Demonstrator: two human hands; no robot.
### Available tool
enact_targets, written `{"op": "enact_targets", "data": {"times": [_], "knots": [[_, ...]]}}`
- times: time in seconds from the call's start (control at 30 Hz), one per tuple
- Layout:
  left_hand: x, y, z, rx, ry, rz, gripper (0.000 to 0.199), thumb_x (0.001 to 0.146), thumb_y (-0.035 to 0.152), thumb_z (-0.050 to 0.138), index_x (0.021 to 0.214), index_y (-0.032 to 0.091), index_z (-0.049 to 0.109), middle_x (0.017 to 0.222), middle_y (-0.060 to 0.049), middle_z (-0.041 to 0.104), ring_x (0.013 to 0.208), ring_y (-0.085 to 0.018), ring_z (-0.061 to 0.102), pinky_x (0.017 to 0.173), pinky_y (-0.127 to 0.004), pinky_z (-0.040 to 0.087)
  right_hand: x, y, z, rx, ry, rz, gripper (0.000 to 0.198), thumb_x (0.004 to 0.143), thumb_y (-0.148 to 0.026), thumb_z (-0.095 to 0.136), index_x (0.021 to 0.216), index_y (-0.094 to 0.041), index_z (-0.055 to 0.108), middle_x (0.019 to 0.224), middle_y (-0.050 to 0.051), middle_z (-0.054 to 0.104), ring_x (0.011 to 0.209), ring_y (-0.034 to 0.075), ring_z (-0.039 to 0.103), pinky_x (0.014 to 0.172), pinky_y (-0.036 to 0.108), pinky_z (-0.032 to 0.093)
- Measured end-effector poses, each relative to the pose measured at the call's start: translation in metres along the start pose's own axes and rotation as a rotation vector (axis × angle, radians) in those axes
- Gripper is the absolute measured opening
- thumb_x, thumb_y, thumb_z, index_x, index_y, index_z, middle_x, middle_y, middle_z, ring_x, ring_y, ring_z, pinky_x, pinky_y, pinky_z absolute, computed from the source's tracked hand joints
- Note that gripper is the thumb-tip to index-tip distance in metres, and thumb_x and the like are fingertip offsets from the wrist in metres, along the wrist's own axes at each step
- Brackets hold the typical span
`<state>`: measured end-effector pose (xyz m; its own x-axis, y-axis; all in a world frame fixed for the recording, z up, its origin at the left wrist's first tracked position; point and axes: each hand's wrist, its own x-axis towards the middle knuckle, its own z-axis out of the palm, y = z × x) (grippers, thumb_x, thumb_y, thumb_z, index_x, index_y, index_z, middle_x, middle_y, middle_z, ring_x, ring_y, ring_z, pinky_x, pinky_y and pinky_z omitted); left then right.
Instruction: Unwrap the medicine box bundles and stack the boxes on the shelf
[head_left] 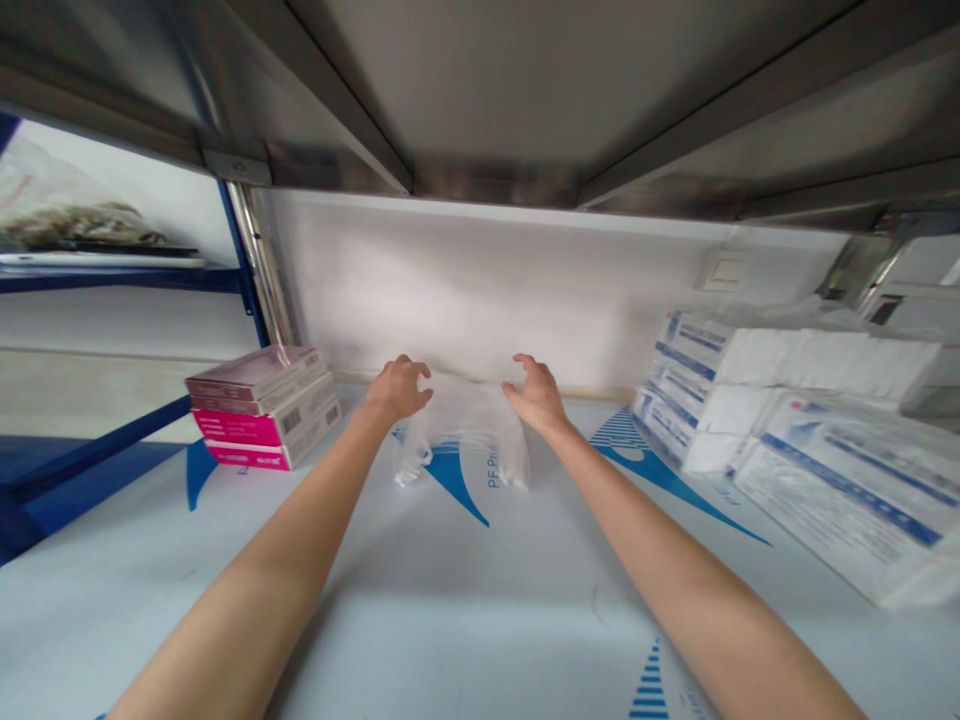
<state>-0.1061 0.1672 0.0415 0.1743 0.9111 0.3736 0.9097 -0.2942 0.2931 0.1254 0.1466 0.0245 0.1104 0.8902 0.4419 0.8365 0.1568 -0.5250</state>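
A thin, translucent white plastic bag [472, 408] lies on the printed shelf surface near the back wall, its two lower ends crumpled towards me. My left hand [400, 388] is at the bag's left upper corner, thumb and fingers curved with a gap between them. At the opposite corner, my right hand [537, 394] is open, with the index finger lifted away from the thumb. The right thumb is close to the bag's edge; I cannot tell whether it touches. Neither hand visibly grips the plastic.
Pink and white boxes [259, 415] are stacked on the left. Several white-and-blue packs [847, 470] stand at the right, some under clear plastic. A metal shelf [495, 100] hangs low overhead. Metal posts [262, 265] rise at the back corners, before a white wall [472, 290].
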Motion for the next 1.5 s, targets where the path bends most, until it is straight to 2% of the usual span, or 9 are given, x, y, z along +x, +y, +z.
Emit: {"op": "enact_targets", "data": {"times": [0.13,0.3,0.43,0.6,0.83,1.07,1.17,1.27,1.5], "knots": [[-0.006,0.027,0.018,0.102,0.038,0.071,0.041,0.099,0.036,0.039,0.131,0.026,0.062,0.144,-0.009,0.053,0.141,-0.031,0.035,0.113,-0.048,0.035,0.007,-0.026,0.014,-0.124,-0.116,-0.122,0.046,0.097,-0.029,0.044,0.142,-0.022,0.050,0.149,0.010,0.048,0.142,0.027,0.035,0.116,0.042,0.025],[-0.013,0.027,0.051,0.177,-0.056,0.063,0.052,0.101,0.042,0.031,0.150,0.030,0.043,0.165,-0.003,0.024,0.154,-0.033,0.004,0.122,-0.056,0.011,0.001,-0.025,0.045,-0.258,-0.296,-0.100,0.062,0.098,-0.044,0.045,0.154,-0.020,0.035,0.164,0.016,0.023,0.152,0.037,0.012,0.119,0.056,0.008],[-0.013,0.012,0.064,0.182,-0.163,0.000,0.058,0.100,0.048,0.026,0.155,0.031,0.030,0.166,-0.002,0.016,0.153,-0.033,0.000,0.121,-0.060,0.006,-0.008,-0.011,0.058,-0.306,-0.361,-0.068,0.066,0.099,-0.053,0.037,0.158,-0.028,0.021,0.166,0.012,0.015,0.153,0.032,0.007,0.120,0.051,0.005],[-0.009,0.005,0.066,0.159,-0.250,-0.091,0.064,0.097,0.056,0.021,0.157,0.033,0.022,0.167,0.000,0.009,0.153,-0.035,-0.001,0.120,-0.062,0.008,-0.008,-0.003,0.063,-0.326,-0.416,-0.009,0.070,0.097,-0.063,0.025,0.159,-0.031,0.017,0.167,0.010,0.011,0.153,0.033,0.008,0.119,0.051,0.010],[-0.004,0.001,0.068,0.168,-0.323,-0.178,0.070,0.094,0.063,0.021,0.157,0.033,0.026,0.166,-0.004,0.018,0.152,-0.038,0.004,0.117,-0.067,0.011,-0.003,-0.001,0.068,-0.350,-0.467,0.034,0.070,0.096,-0.065,0.023,0.158,-0.032,0.022,0.167,0.008,0.014,0.153,0.033,0.011,0.119,0.052,0.009],[-0.005,-0.001,0.069,0.180,-0.303,-0.130,0.065,0.097,0.059,0.028,0.154,0.027,0.034,0.163,-0.010,0.027,0.150,-0.040,0.019,0.116,-0.068,0.015,-0.004,-0.001,0.067,-0.331,-0.453,0.022,0.066,0.096,-0.063,0.028,0.154,-0.032,0.032,0.166,0.008,0.020,0.152,0.031,0.016,0.119,0.051,0.010],[-0.005,0.000,0.064,0.179,-0.262,-0.071,0.052,0.099,0.050,0.043,0.143,0.022,0.047,0.152,-0.015,0.044,0.138,-0.034,0.043,0.112,-0.061,0.034,-0.004,0.000,0.065,-0.290,-0.430,0.011,0.065,0.096,-0.061,0.033,0.153,-0.029,0.037,0.164,0.010,0.025,0.151,0.031,0.021,0.119,0.048,0.013],[-0.001,0.001,0.055,0.179,-0.243,-0.036,0.038,0.096,0.036,0.060,0.128,0.017,0.057,0.130,-0.011,0.059,0.112,-0.025,0.061,0.093,-0.048,0.054,-0.002,0.001,0.061,-0.225,-0.385,0.017,0.064,0.098,-0.059,0.031,0.152,-0.025,0.039,0.162,0.011,0.030,0.149,0.027,0.027,0.119,0.044,0.019],[0.013,-0.001,0.037,0.099,-0.341,0.007,0.032,0.096,0.034,0.059,0.124,0.019,0.059,0.127,-0.010,0.060,0.107,-0.023,0.063,0.090,-0.044,0.055,-0.004,0.001,0.047,-0.045,-0.239,0.027,0.055,0.105,-0.040,0.017,0.141,-0.020,0.055,0.146,0.008,0.055,0.137,0.017,0.048,0.112,0.030,0.034]]}}
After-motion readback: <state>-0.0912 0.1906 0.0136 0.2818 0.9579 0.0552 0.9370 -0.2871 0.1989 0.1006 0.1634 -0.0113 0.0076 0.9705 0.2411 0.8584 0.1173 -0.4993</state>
